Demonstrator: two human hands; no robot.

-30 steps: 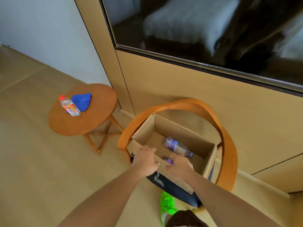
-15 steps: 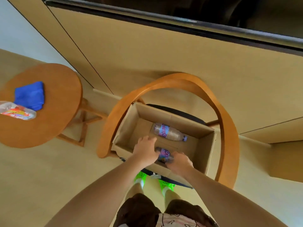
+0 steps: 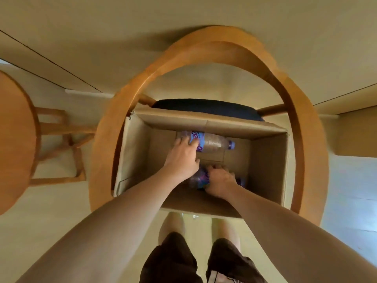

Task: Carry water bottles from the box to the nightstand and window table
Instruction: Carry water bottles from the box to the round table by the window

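- In the middle of the frame, both bottles lie in the box (image 3: 269,156); none carried yet.
- Left hand (image 3: 183,158) spreads half-open over the far bottle (image 3: 212,140), touching, not gripping.
- Right hand (image 3: 219,183) curls around the near bottle (image 3: 196,179).

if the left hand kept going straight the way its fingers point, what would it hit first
The left hand is already on the far bottle; past that, probably the box's far wall, though depth is unclear.
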